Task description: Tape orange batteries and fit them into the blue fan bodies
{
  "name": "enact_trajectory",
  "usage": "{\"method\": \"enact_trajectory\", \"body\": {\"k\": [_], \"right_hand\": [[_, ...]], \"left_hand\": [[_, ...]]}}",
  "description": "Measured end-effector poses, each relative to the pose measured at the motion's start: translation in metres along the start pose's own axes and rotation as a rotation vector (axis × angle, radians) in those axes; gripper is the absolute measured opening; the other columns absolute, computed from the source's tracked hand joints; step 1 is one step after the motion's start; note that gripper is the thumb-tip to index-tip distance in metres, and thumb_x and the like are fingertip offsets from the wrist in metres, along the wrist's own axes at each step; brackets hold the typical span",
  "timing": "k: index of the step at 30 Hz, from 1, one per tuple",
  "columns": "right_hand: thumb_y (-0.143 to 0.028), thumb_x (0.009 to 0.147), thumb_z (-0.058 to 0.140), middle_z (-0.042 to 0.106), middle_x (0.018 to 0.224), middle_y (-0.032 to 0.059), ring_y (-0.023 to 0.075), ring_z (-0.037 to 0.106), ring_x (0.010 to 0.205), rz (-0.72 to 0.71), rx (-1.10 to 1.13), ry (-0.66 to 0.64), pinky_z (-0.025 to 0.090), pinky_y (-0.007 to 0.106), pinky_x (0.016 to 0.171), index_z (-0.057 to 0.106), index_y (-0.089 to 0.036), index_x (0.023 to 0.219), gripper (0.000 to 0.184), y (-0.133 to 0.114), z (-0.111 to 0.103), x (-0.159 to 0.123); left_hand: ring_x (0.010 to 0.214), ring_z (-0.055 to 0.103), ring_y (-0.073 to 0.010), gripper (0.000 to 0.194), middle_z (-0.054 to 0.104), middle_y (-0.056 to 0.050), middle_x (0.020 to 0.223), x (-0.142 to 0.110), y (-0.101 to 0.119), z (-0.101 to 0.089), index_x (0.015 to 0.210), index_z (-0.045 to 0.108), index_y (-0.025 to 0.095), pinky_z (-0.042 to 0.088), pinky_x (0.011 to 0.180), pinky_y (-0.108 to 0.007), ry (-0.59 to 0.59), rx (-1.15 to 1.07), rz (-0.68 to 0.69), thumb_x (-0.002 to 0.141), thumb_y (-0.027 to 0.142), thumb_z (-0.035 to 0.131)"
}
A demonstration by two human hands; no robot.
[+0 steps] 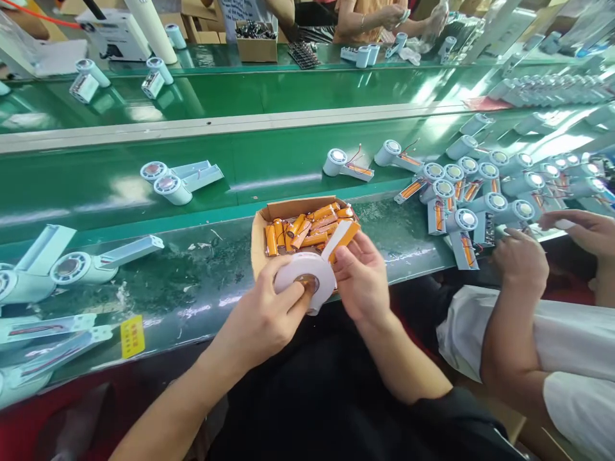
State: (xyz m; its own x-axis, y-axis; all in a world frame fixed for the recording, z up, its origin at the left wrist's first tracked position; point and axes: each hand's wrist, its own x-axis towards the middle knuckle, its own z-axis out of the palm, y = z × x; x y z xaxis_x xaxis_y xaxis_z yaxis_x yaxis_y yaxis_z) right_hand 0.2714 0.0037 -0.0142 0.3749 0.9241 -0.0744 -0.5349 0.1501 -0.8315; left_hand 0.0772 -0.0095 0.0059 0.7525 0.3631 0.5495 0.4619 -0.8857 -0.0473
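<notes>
Fingers of the left hand (269,307) hooked into the core of the white tape roll (325,272), thumb over the rim, so the roll is gripped. Right hand (362,275) has thumb and fingers pinching an orange cell (352,234) just beside the roll, white tape strip (337,239) running from roll up along the cell. Can't tell how much of the strip is actually stuck down; right fingertips partly hidden behind the cell.

My take on doing this well: keep the strip taut and square to the cell's long edge, press with the right thumb from one end to avoid bubbles, let the roll turn on the left fingers rather than dragging it. Light pinch on the cell. Likely faults: skewed strip, adhesive grabbing skin.

Hands are over the near side of an open cardboard box (258,240) of loose cells (302,230). Keep roll and strip clear of those. Box sits on the green bench (202,285).

Further out: pale blue fan housings (464,221) on the right, several with orange cells in the handle, a co-worker's hand (521,259) near them. More housings left, plus yellow label (132,336) on the bench's front edge. All well apart from the taping.
</notes>
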Motion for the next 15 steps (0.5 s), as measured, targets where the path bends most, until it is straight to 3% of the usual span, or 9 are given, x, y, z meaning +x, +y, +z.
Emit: {"method": "enact_trajectory", "body": {"k": [3,5,6,9,11,13,15], "right_hand": [[-0.025,0.079,0.091,0.079,0.101,-0.0034,0.0144,0.076,0.099,-0.302,0.023,0.083,0.067,0.027,0.091,0.078,-0.028,0.095,0.021,-0.033,-0.022,0.041],[-0.025,0.084,0.088,0.077,0.1,-0.0063,0.0116,0.076,0.097,-0.491,0.071,0.14,0.066,0.024,0.089,0.078,-0.031,0.094,0.015,-0.051,-0.03,0.064],[-0.026,0.084,0.087,0.076,0.102,-0.0064,0.0118,0.076,0.097,-0.484,0.053,0.116,0.067,0.025,0.087,0.079,-0.033,0.097,0.017,-0.055,-0.032,0.07],[-0.023,0.08,0.09,0.076,0.105,-0.0066,0.0136,0.076,0.096,-0.375,-0.044,-0.019,0.068,0.027,0.081,0.079,-0.041,0.11,0.036,-0.05,-0.029,0.066],[-0.02,0.078,0.092,0.077,0.105,-0.0071,0.0144,0.077,0.095,-0.361,-0.104,-0.087,0.068,0.029,0.08,0.077,-0.045,0.115,0.047,-0.042,-0.028,0.055],[-0.019,0.078,0.093,0.078,0.108,-0.0065,0.0159,0.078,0.098,-0.367,-0.159,-0.131,0.068,0.03,0.079,0.076,-0.047,0.115,0.049,-0.038,-0.029,0.047],[-0.021,0.076,0.095,0.078,0.113,-0.0062,0.0196,0.078,0.107,-0.351,-0.196,-0.168,0.068,0.031,0.075,0.076,-0.048,0.111,0.049,-0.038,-0.032,0.045]], "left_hand": [[0.127,0.066,-0.0356,0.017,0.072,-0.007,0.096,-0.006,0.008,0.007,0.109,0.078,0.013,0.063,0.111,-0.056,-0.039,-0.174,0.076,0.092,0.01,0.075],[0.133,0.063,-0.0381,0.029,0.076,-0.01,0.109,-0.005,-0.002,0.01,0.121,0.076,0.015,0.059,0.114,-0.062,-0.113,-0.242,0.011,0.092,0.015,0.077],[0.137,0.061,-0.0399,0.036,0.076,-0.012,0.12,-0.004,-0.013,0.011,0.127,0.075,0.016,0.056,0.116,-0.065,-0.158,-0.274,-0.056,0.092,0.021,0.08],[0.138,0.061,-0.0363,0.04,0.075,-0.011,0.134,-0.001,-0.071,0.015,0.13,0.075,0.022,0.053,0.119,-0.061,-0.264,-0.427,-0.243,0.096,0.042,0.077],[0.13,0.066,-0.0302,0.032,0.078,-0.009,0.128,0.0,-0.122,0.019,0.125,0.078,0.023,0.053,0.119,-0.054,-0.225,-0.405,-0.449,0.104,0.043,0.063],[0.132,0.064,-0.0316,0.035,0.075,-0.012,0.134,0.0,-0.172,0.024,0.128,0.077,0.02,0.047,0.123,-0.057,-0.192,-0.175,-0.731,0.107,0.036,0.054],[0.144,0.052,-0.0406,0.039,0.067,-0.019,0.147,0.001,-0.212,0.028,0.134,0.074,0.014,0.036,0.126,-0.068,-0.269,0.072,-0.906,0.105,0.03,0.055]]}}
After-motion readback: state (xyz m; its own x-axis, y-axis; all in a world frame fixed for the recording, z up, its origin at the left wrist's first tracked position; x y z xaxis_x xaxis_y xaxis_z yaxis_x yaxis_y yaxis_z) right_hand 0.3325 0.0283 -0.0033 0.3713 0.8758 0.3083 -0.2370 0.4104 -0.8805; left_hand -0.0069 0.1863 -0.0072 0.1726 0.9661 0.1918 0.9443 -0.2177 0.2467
